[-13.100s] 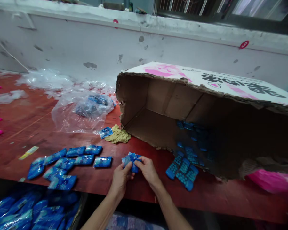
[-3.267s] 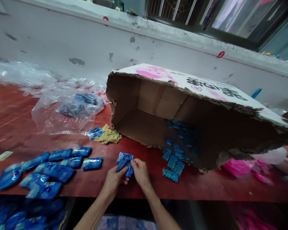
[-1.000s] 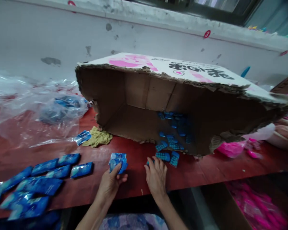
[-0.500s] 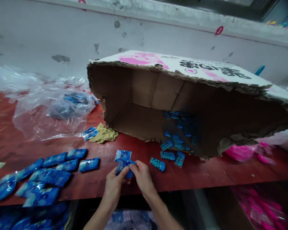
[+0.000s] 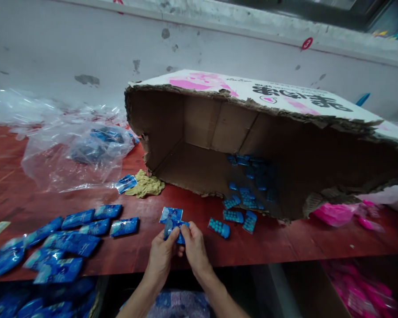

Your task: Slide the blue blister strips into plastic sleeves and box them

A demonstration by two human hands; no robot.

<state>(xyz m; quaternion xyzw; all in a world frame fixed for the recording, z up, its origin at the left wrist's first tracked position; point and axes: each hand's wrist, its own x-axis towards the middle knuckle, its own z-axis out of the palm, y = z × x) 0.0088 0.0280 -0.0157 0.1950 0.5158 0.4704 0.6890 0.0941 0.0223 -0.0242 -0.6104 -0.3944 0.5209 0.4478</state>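
Pinching blue packet [image 5: 181,240] in left hand [image 5: 161,251] and right hand [image 5: 196,251] before carton [image 5: 199,121]; seemingly done with pouches [image 5: 71,244] leftward, not with pieces [image 5: 247,198] inside.

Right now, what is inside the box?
Blue packs lie inside the box. Its right end is too dark to see, and anything under the packs is hidden.

There are two bare hands [image 5: 162,248], nine blue packets [image 5: 71,243] clustered at left and one torn box [image 5: 199,123]
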